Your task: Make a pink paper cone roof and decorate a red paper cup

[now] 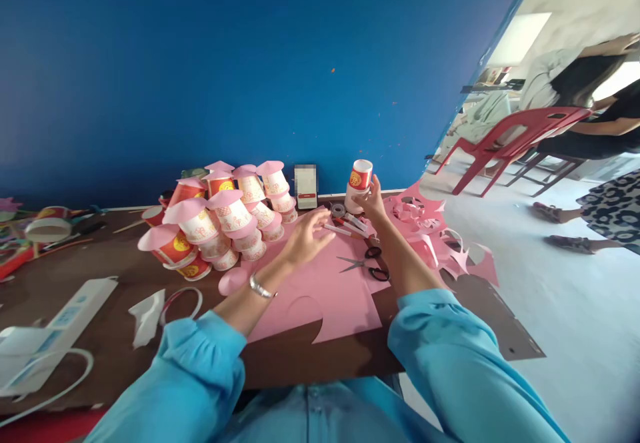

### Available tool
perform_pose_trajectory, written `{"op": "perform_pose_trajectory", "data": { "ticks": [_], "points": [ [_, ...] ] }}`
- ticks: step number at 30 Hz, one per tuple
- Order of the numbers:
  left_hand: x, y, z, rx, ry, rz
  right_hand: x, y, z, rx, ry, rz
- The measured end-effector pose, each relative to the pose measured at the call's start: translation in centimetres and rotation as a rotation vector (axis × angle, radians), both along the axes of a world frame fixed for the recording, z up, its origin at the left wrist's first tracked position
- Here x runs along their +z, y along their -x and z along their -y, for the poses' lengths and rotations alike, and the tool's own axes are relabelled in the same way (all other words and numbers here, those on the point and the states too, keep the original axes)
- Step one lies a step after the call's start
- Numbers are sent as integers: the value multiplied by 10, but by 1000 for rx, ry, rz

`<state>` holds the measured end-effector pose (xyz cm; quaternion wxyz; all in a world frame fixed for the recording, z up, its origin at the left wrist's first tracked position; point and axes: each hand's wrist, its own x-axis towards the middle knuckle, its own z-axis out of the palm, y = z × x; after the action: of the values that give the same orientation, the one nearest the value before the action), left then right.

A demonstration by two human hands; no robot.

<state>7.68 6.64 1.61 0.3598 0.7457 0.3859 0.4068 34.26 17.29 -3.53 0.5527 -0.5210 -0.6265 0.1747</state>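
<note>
My right hand (371,202) curves at the red cup (358,178), thumb in front; how firmly it grips, I can't tell. My left hand (306,238) is empty, fingers loosely spread above the pink sheet (345,300). The cup sits mouth up on a lower cup (349,196) near the surface's (285,360) back edge. I'd better steady both together, lifting straight, clear of the scissors (361,264).
</note>
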Motion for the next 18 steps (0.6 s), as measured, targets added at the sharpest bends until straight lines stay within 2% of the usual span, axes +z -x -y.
{"op": "perform_pose_trajectory", "data": {
  "ticks": [5,9,13,18],
  "points": [
    [18,-59,-74,50,115,66,-8,1,3,53,76,-288],
    [23,-100,-116,54,225,168,-10,-3,5,95,104,-410],
    [22,-130,-135,34,262,232,-13,-5,4,128,126,-464],
    [18,-143,-138,40,217,271,-15,-5,1,129,142,-494]
  ]
}}
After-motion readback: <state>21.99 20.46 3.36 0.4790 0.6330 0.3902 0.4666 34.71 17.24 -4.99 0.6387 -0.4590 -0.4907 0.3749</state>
